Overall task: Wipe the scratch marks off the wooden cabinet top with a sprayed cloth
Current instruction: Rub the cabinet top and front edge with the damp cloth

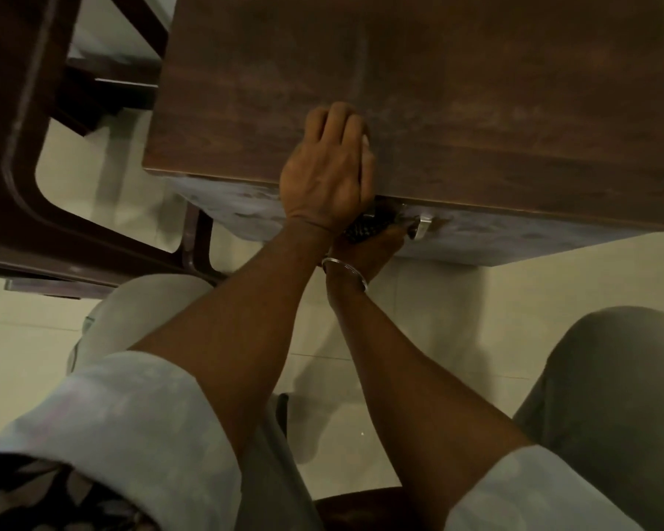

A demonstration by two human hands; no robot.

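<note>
The left hand (324, 166) is pressed on the cabinet top (476, 90) just behind its front edge, fingers bunched and bent over a pale sliver taken to be the cloth (365, 141) — presumably so weight is put into the rub. The right hand (384, 241), low beside the metal handle (424, 224), is mostly hidden; its grip cannot be told. The top's long axis is laid across the view
</note>
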